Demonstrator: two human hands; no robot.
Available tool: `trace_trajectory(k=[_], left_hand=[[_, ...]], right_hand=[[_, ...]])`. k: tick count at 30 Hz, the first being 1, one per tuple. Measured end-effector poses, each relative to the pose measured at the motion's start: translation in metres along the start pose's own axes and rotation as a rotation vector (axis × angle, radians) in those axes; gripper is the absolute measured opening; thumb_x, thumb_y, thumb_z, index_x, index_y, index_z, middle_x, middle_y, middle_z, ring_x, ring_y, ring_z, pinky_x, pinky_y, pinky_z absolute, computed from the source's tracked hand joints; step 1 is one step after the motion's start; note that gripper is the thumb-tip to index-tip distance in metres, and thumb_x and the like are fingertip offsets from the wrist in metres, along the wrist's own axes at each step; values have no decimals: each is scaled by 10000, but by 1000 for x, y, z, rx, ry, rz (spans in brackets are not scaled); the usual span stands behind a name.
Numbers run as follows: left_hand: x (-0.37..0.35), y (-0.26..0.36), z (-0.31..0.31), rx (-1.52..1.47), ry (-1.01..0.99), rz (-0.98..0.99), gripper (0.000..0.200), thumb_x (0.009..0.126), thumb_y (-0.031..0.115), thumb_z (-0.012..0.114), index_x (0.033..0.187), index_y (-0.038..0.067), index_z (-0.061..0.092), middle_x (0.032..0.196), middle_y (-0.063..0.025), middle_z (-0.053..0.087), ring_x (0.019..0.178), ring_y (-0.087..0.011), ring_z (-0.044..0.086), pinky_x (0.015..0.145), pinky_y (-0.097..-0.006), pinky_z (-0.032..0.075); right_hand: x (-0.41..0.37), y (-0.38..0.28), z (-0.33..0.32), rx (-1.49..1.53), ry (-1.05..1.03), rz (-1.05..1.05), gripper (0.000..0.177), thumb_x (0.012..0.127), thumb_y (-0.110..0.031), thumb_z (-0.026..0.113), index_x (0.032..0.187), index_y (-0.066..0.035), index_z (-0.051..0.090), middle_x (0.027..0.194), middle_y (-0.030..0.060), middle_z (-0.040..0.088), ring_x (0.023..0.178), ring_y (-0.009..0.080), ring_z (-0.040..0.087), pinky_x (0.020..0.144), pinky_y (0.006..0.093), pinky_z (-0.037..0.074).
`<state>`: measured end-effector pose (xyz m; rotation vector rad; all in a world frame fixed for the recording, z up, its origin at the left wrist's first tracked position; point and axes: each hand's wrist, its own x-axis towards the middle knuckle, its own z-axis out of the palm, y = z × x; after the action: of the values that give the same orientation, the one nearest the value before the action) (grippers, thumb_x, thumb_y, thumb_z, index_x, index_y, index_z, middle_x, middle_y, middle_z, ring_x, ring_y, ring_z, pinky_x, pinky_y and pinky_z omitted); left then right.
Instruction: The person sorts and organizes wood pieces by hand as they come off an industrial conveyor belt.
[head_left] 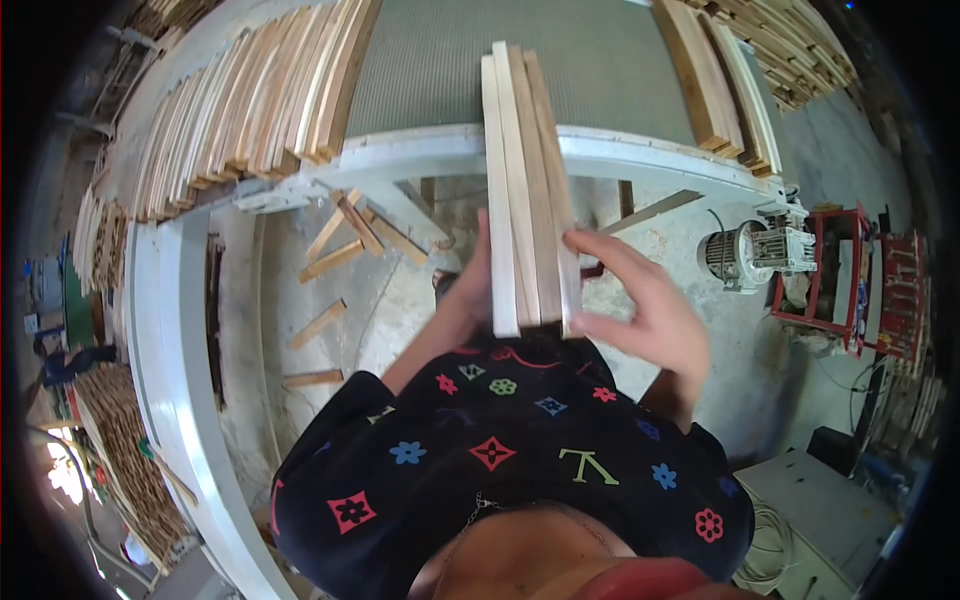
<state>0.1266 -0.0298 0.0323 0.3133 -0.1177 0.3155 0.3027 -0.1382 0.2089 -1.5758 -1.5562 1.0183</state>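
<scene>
A bundle of several long wooden strips point(530, 200) stands on edge in front of my chest, its far end reaching over the edge of the ribbed conveyor belt. The strips vary from pale to brown, and their near ends sit almost level. My left hand point(474, 285) holds the bundle from the left; most of its fingers are hidden behind the wood. On the other side, my right hand point(650, 315) presses its thumb and fingertips against the rightmost strip near the close end.
A long row of strips point(250, 90) lines the left of the green ribbed belt point(430, 70); more boards point(705, 80) lie at its right. A white metal frame point(190, 400) runs along my left. Offcuts point(335, 255) lie on the floor below. At right stands a motor point(735, 255).
</scene>
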Motion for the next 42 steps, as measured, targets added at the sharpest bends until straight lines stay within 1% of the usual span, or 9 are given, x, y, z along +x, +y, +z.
trace_trajectory(k=[3,6,8,17,23,24,27,32,42], left_hand=[[28,42,69,222,401,101,956,927,801,206,1557,86,279,1481,-193,459,1338,-312,512,1089,-462,466],[38,60,73,-139,0,171,889,960,759,220,1561,106,278,1491,-165,455,1340,-287,513,1095,-451,463],[44,59,76,324,335,222,874,967,748,213,1562,110,278,1494,-157,454,1339,-279,514,1093,-448,466],[42,46,72,240,353,146,888,968,750,226,1554,85,285,1482,-166,467,1325,-276,530,1074,-443,483],[9,-16,21,-71,299,82,907,954,755,254,1582,101,224,1525,-328,346,1378,-530,383,1099,-628,369],[3,-25,-5,-158,329,-5,942,924,791,279,1568,104,278,1513,-215,415,1380,-559,357,1063,-685,371],[-2,-32,-37,-73,353,-15,920,928,789,285,1554,116,309,1484,-213,453,1328,-500,457,1030,-685,410],[-11,-37,-33,-8,501,-12,872,966,751,223,1549,111,326,1473,-189,481,1299,-386,529,1066,-563,439],[-14,-48,-66,-29,539,-28,933,902,828,286,1520,134,380,1421,-151,535,1252,-342,567,1007,-555,490]], right_hand=[[-3,-29,-12,-300,117,-352,735,759,-291,838,1373,-10,546,1318,256,578,1203,421,588,981,440,495],[15,-35,-6,-286,302,-412,679,754,-238,837,1351,-51,574,1300,202,608,1177,380,611,950,412,511],[17,-35,-8,-235,320,-445,648,753,-210,833,1333,-61,587,1281,178,623,1160,360,621,935,405,515],[6,-13,-12,-220,323,-475,644,747,-188,839,1326,-56,590,1261,180,621,1033,304,647,897,393,523],[23,114,32,311,331,-65,472,986,-282,626,1399,-76,524,1191,123,635,910,153,665,806,316,516],[33,128,45,405,335,43,468,1003,-295,608,1408,-79,517,1161,123,643,887,141,661,794,298,512],[59,152,75,734,353,255,479,1017,-297,602,1434,-85,500,1063,129,671,850,120,650,766,257,506],[72,130,79,583,367,234,565,979,-257,661,1477,-73,468,1010,117,697,881,137,652,771,279,513],[74,155,97,656,429,203,601,957,-209,705,1477,-18,472,938,61,694,830,83,627,746,239,499]])
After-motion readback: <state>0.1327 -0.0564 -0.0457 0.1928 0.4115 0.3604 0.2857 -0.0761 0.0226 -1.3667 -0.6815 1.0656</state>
